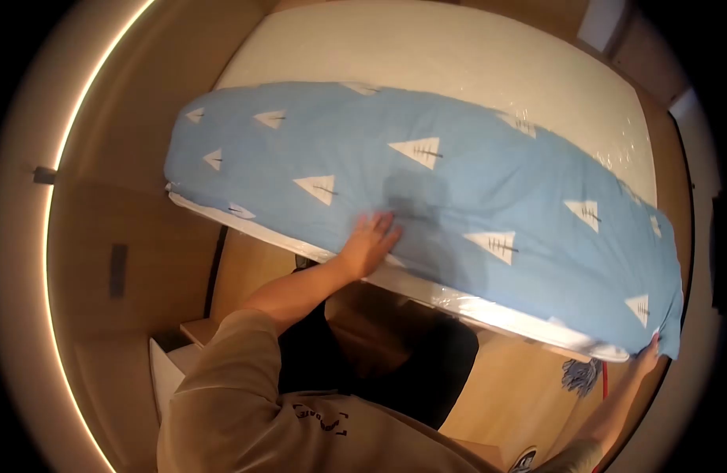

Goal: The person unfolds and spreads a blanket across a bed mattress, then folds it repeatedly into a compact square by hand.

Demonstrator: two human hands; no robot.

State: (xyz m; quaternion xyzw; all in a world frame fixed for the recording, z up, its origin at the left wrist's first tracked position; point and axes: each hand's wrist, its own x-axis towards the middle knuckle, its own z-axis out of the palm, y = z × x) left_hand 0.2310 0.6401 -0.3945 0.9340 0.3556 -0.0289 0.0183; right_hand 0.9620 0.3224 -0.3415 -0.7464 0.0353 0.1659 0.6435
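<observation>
A light blue sheet (458, 181) with white tree shapes lies over the near part of a mattress (363, 43), whose far part shows a pale, plastic-wrapped surface. My left hand (370, 243) rests on the sheet near the middle of the front edge, its fingers spread. At the near right corner, my right hand (651, 353) has its fingers closed on the sheet's edge. Shiny plastic shows along the mattress's front side below the fabric.
A wooden wall with a light strip (50, 236) stands at the left. On the wooden floor (497, 382), a grey mop head (580, 377) lies below the right corner. An open white box or drawer (168, 370) is at the lower left.
</observation>
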